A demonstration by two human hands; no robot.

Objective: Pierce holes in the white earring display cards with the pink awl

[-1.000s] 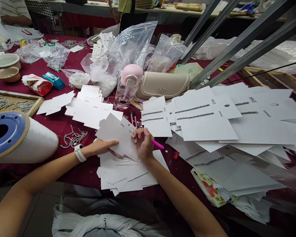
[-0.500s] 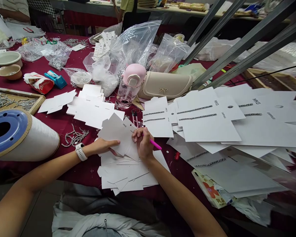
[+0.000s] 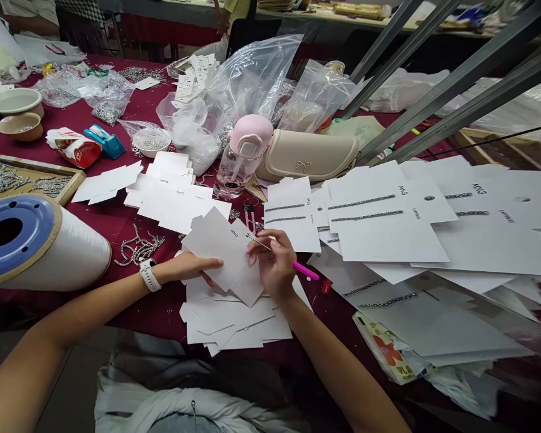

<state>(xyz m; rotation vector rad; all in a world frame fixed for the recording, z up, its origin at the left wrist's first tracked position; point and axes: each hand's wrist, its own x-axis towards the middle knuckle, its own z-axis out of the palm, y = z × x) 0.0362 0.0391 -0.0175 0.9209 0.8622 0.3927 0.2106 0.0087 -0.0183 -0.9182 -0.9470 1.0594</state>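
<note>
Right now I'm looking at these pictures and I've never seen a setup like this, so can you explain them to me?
There's no machine here, just a person's two bare hands. Every picture comes from one camera worn on the head, looking forward and down. The left hand holds a white card printed "MNG". The right hand holds a thin tool with a pink handle, its tip close to that lettering. On the dark red cloth lie cards bearing chains, a pile of loose chains, a large spool and a pink-lidded bottle.
</note>
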